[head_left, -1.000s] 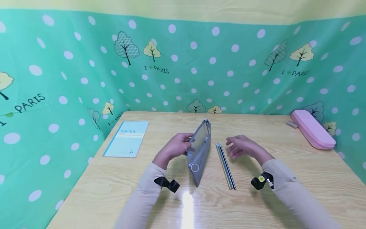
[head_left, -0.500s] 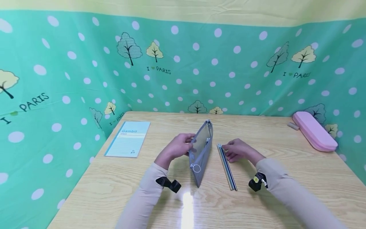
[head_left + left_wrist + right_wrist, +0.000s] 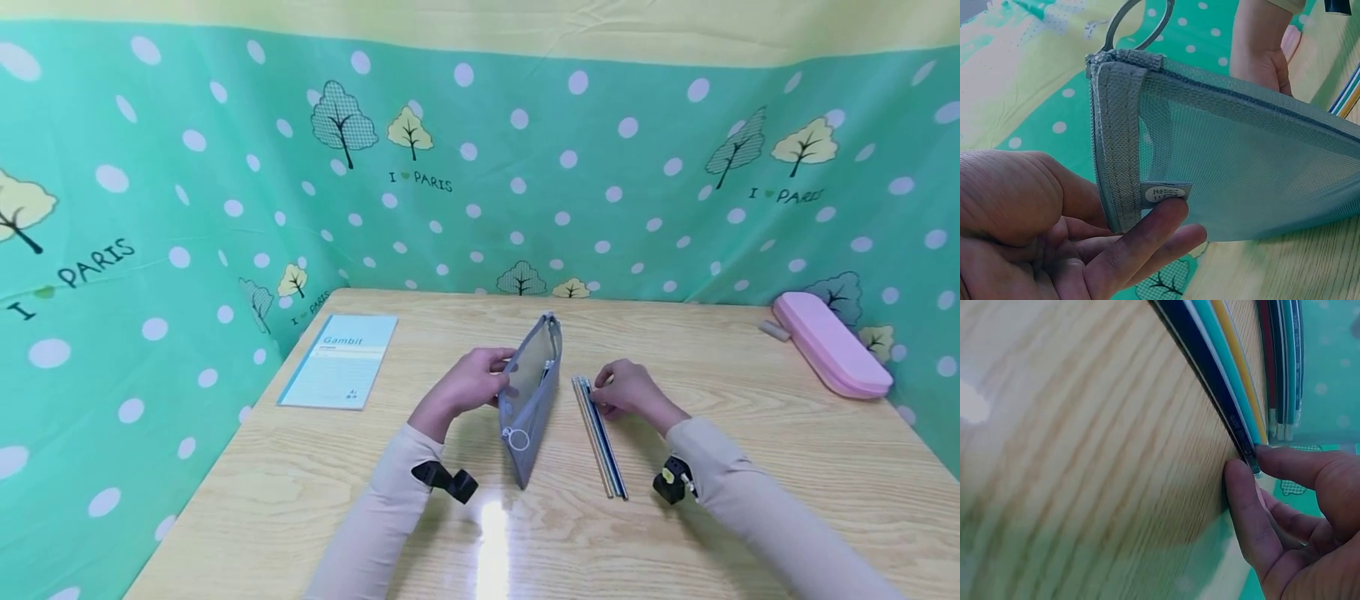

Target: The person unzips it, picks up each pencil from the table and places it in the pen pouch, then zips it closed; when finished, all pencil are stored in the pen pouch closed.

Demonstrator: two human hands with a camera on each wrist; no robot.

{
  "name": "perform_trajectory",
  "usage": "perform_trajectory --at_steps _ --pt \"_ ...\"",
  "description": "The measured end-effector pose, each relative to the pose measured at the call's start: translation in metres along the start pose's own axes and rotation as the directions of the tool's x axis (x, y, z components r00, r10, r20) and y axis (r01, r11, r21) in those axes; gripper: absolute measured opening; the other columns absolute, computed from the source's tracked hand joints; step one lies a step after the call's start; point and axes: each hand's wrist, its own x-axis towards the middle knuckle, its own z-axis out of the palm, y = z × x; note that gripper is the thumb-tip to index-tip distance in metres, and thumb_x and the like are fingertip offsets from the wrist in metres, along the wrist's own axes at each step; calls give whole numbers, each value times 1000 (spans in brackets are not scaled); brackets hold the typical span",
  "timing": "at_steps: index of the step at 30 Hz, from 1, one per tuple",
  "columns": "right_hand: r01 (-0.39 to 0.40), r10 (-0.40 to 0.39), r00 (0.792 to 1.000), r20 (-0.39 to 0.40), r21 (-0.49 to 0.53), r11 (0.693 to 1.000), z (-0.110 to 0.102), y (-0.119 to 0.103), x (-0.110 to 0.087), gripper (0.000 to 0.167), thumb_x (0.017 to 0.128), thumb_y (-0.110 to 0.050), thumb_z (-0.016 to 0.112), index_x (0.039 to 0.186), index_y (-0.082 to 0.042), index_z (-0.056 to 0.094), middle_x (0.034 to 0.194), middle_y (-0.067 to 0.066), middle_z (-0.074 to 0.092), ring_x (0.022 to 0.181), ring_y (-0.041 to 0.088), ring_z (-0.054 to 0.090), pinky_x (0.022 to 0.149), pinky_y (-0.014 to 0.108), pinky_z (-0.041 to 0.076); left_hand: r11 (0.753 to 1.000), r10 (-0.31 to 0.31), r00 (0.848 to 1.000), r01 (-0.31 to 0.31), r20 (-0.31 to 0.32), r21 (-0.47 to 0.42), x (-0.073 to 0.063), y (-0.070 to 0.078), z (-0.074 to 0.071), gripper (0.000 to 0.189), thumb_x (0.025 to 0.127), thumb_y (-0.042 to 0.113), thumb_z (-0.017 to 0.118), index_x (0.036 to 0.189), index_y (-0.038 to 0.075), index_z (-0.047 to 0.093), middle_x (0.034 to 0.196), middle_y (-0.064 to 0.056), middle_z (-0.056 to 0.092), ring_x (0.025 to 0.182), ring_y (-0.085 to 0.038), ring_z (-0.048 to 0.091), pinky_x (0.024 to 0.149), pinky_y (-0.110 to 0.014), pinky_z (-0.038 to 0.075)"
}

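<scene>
My left hand [image 3: 474, 382] grips a grey mesh zip pouch [image 3: 531, 425] near its tag, between thumb and fingers. The pouch stands on edge with its zip undone, and several pencils [image 3: 1285, 369] show inside it. To its right, a dark blue pencil [image 3: 1207, 369], a turquoise pencil [image 3: 1233, 369] and a yellow pencil [image 3: 1245, 362] lie side by side on the table. With thumb and forefinger, my right hand [image 3: 630, 390] pinches the far end of the dark blue one, the rightmost of the three.
A pale blue notebook [image 3: 339, 362] lies at the left of the wooden table [image 3: 675, 533]. At the right edge rest a pink pencil case [image 3: 832, 346] and a small grey block [image 3: 774, 331]. A green dotted curtain [image 3: 645, 167] hangs behind.
My right hand has moved left to the pencils, its fingers closing on the end of the dark blue one. The pencils have spread slightly apart. My left hand keeps its hold on the pouch.
</scene>
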Motion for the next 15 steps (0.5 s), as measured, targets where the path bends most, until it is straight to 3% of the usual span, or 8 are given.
perform_trajectory --at_steps 4,8,12,15 --pt "28 -29 1000 -10 -61 998 2 -1 1 26 86 0 76 107 12 65 77 15 70 58 17 70 56 29 64 1000 1 1000 -1 -8 0 -1 -1 0 51 101 -6 47 152 -8 44 144 -30 56 105 -37 73 79 -37 66" --pt "18 -17 1000 13 -36 999 -2 -1 0 28 87 1 72 112 14 64 78 15 70 60 18 70 58 31 65 1000 3 1000 -3 -12 -2 -2 -2 0 51 101 -6 47 152 -8 43 144 -30 56 105 -37 73 79 -37 66" --pt "0 -5 999 48 109 994 -13 2 -1 36 91 1 66 122 17 59 79 14 70 62 15 69 61 30 65 1000 4 1000 -4 -9 -1 -2 -2 0 51 101 -6 47 152 -8 43 145 -30 56 104 -37 73 79 -37 66" --pt "8 -29 997 72 267 964 -25 3 -2 44 94 1 62 132 20 49 82 11 70 64 12 68 63 27 65 1000 9 1000 -9 -4 -3 -1 -1 0 50 101 -6 47 151 -8 43 145 -30 55 104 -37 73 79 -37 66"
